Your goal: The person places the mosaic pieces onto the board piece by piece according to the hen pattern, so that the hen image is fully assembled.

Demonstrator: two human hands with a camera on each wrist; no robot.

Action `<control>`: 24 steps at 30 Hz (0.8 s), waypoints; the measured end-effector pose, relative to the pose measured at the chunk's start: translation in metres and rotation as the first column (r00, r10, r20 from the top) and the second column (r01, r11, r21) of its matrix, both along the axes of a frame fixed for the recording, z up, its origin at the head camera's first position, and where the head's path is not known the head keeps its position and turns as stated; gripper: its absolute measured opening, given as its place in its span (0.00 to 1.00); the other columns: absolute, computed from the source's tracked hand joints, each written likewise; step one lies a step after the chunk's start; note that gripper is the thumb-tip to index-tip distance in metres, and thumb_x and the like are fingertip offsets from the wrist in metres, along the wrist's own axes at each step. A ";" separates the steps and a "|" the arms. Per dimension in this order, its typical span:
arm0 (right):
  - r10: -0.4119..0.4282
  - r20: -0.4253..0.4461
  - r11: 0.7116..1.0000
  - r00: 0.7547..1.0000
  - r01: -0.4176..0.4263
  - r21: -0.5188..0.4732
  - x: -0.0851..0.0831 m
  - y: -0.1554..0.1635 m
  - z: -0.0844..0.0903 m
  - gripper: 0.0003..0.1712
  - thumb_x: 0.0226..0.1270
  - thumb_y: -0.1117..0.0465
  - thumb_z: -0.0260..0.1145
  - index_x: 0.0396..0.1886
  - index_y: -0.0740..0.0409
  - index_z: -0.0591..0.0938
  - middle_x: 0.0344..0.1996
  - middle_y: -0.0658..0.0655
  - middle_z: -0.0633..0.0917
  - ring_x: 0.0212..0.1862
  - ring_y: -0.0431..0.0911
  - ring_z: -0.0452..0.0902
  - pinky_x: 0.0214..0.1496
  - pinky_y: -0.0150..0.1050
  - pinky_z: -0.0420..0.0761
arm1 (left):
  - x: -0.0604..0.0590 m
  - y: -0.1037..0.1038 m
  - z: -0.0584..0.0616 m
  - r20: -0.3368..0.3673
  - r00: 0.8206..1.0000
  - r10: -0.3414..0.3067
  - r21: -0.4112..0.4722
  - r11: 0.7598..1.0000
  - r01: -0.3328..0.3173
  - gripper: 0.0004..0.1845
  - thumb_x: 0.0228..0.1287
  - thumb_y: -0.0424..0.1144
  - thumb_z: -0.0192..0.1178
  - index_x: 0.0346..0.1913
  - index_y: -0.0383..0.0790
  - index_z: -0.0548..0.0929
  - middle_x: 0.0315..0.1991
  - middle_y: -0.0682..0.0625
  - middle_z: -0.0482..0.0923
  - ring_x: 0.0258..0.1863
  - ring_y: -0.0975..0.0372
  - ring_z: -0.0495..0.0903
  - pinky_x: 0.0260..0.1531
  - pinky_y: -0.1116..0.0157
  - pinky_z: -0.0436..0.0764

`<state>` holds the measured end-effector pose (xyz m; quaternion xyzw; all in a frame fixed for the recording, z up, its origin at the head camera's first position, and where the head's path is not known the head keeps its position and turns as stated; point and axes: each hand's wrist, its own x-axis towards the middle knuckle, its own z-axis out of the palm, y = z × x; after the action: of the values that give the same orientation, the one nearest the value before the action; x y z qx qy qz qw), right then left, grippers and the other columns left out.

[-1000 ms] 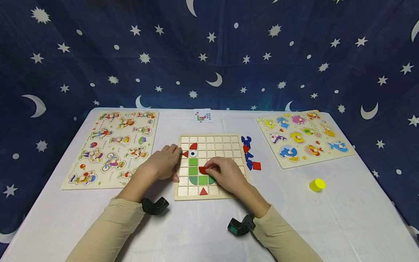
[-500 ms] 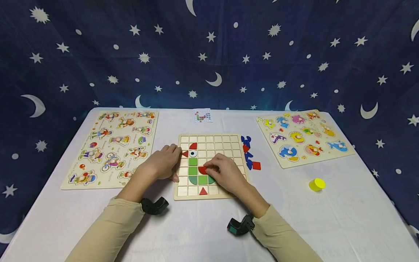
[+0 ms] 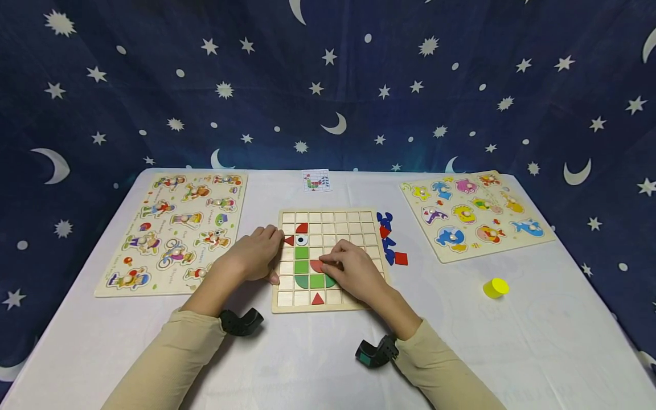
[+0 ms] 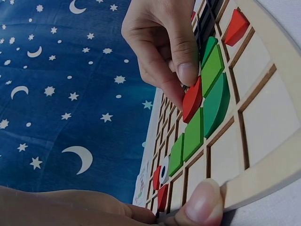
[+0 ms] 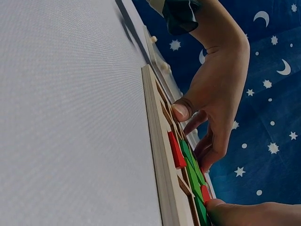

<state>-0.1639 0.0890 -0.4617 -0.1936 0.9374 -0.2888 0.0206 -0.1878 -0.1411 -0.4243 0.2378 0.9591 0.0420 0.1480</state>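
Note:
A wooden grid board [image 3: 353, 304] holds flat coloured pieces. My right hand [image 3: 356, 273] pinches a rounded red piece [image 4: 192, 101] between thumb and fingers. It lies in a cell right of a green square [image 3: 301, 267] and above another green square [image 3: 317, 281]. Part of the red piece and a dark green rounded piece [image 3: 330, 282] are hidden by that hand. My left hand [image 3: 255, 253] grips the board's left edge, with its thumb [image 4: 203, 202] on the frame. Near it sit a red triangle [image 3: 289, 241] and an eye tile [image 3: 301, 240].
Right of the board lie blue pieces [image 3: 388, 242] and a red square [image 3: 401, 259]. A small pattern card [image 3: 316, 180] is at the back. Knobbed puzzle boards lie left [image 3: 171, 239] and right [image 3: 476, 216]. A yellow cylinder [image 3: 496, 288] stands at right.
The red piece has settled slightly and now looks paler, as its top face catches the light. Both hands have stayed almost in place.

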 end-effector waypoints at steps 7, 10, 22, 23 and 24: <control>0.017 -0.050 1.000 0.999 -0.016 0.017 0.000 0.000 -0.001 0.13 0.60 0.56 0.69 0.45 0.53 0.88 0.32 0.45 0.76 0.33 0.38 0.69 0.37 0.34 0.70 | 0.000 0.000 0.001 -0.003 1.000 -0.006 0.004 1.000 0.006 0.46 0.39 0.54 0.73 0.59 0.32 0.66 0.56 0.40 0.67 0.54 0.49 0.69 0.47 0.50 0.76; 0.017 -0.061 0.999 0.998 -0.016 0.028 0.000 0.000 -0.003 0.14 0.59 0.56 0.69 0.45 0.53 0.88 0.32 0.44 0.76 0.33 0.37 0.68 0.36 0.33 0.69 | 0.000 0.000 0.001 -0.005 1.000 -0.008 0.006 1.000 0.008 0.46 0.39 0.54 0.73 0.59 0.32 0.66 0.56 0.40 0.68 0.54 0.49 0.69 0.47 0.50 0.76; -0.011 0.011 0.999 1.000 0.010 0.047 0.000 0.000 0.001 0.15 0.61 0.53 0.68 0.48 0.48 0.86 0.33 0.44 0.78 0.32 0.38 0.68 0.36 0.33 0.69 | 0.000 0.000 0.000 -0.011 1.000 -0.002 0.005 1.000 0.002 0.47 0.37 0.54 0.74 0.59 0.32 0.66 0.57 0.39 0.68 0.55 0.48 0.69 0.48 0.50 0.76; -0.010 0.010 0.999 1.000 0.010 0.047 0.000 0.000 0.001 0.15 0.61 0.53 0.68 0.48 0.47 0.86 0.33 0.44 0.77 0.32 0.38 0.68 0.36 0.33 0.69 | 0.000 0.000 0.000 -0.011 1.000 -0.002 0.005 1.000 0.002 0.47 0.37 0.54 0.74 0.59 0.32 0.66 0.56 0.39 0.67 0.55 0.48 0.69 0.48 0.50 0.76; -0.010 0.010 0.999 1.000 0.009 0.043 -0.001 0.000 0.001 0.15 0.61 0.53 0.68 0.48 0.47 0.86 0.32 0.45 0.77 0.32 0.38 0.67 0.36 0.33 0.69 | 0.000 0.000 0.000 -0.011 1.000 -0.002 0.004 1.000 0.002 0.47 0.37 0.54 0.74 0.59 0.32 0.66 0.56 0.39 0.67 0.55 0.48 0.69 0.48 0.50 0.76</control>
<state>-0.1645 0.0890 -0.4610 -0.1870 0.9442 -0.2695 0.0284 -0.1878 -0.1416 -0.4242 0.2393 0.9596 0.0424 0.1421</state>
